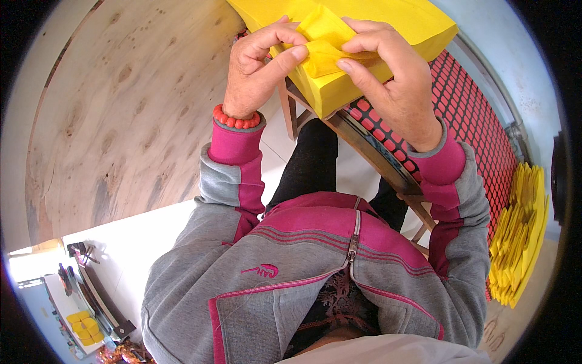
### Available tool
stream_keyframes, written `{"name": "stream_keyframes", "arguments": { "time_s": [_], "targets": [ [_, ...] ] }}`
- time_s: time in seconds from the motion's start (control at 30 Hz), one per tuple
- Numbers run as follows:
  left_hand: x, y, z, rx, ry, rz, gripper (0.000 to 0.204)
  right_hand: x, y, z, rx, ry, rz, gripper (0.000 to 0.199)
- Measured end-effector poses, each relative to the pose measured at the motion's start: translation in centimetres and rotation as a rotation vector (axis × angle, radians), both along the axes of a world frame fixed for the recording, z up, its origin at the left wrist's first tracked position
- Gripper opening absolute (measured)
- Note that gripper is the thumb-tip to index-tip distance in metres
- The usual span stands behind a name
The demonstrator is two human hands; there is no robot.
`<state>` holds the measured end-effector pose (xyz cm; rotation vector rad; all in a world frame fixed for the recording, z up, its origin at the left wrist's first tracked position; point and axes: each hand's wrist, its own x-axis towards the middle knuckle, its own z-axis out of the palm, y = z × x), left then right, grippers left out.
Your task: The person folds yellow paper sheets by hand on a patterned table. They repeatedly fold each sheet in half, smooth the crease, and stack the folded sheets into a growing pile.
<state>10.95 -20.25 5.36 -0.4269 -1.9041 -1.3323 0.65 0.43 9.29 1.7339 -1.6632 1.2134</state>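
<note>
My left hand (257, 60) and my right hand (388, 73) both pinch a folded sheet of yellow paper (324, 42) above a thick stack of yellow paper (418, 21). The left thumb and forefinger press the fold from the left; the right fingers grip its right side. The stack rests on a red mesh crate (470, 103) set on a wooden stool (364, 151). A red bead bracelet (236, 119) circles my left wrist. Both sleeves are grey and pink.
A large plywood board (115, 109) leans at the left. A pile of folded yellow paper pieces (521, 236) lies at the right on the floor. More small yellow items (85, 327) sit in a tray at the lower left.
</note>
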Motion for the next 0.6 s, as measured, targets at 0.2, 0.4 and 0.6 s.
{"name": "stream_keyframes", "arguments": {
  "time_s": [0.2,0.4,0.6],
  "targets": [
    [0.01,0.05,-0.02,0.002,-0.006,0.011,0.007,-0.1,0.25,0.23,-0.003,0.042,-0.035,0.02],
    [-0.03,0.12,-0.04,0.011,0.001,0.01,0.007,-0.14,0.26,0.03,0.018,0.029,-0.014,0.02],
    [-0.13,0.16,-0.15,0.027,-0.004,0.012,0.007,-0.13,0.19,-0.11,0.029,0.039,-0.023,0.02]
  ]
}}
